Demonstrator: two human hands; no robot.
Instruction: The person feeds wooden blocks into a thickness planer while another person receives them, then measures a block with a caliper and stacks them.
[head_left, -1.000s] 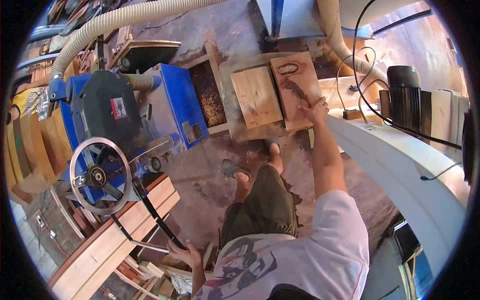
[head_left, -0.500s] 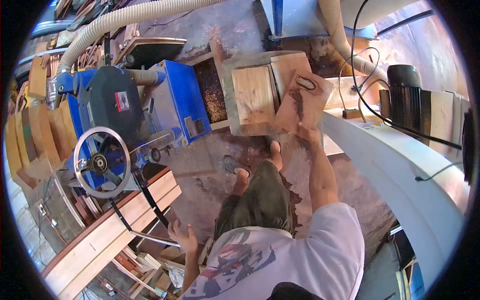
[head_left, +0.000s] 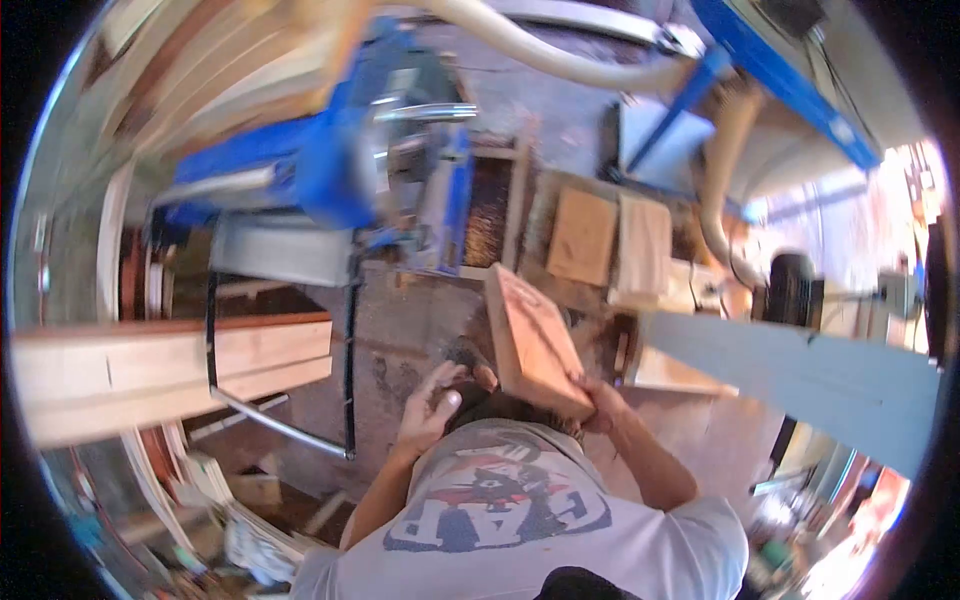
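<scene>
My right hand point(head_left: 600, 402) grips the lower right corner of a thick wooden board point(head_left: 538, 345), which is tilted in front of my torso with its broad face turned partly up. A dark mark runs along that face. Left of the board, my left hand point(head_left: 430, 408) is raised with its fingers apart and holds nothing. Beyond the held board, two more pieces lie side by side on a low stack: an orange-brown board point(head_left: 582, 237) and a paler board point(head_left: 643, 248).
A blue machine point(head_left: 335, 165), blurred, stands at upper left, with a black-legged metal frame point(head_left: 350, 350) below it. Long planks point(head_left: 170, 375) lie at left. A ribbed hose point(head_left: 560, 55) crosses the top. A pale beam point(head_left: 800, 370) and black motor point(head_left: 792, 285) are at right.
The view has swung left. My right hand has drawn the board off the stack and close to my torso, tilting it up. My left hand has moved up nearer the board.
</scene>
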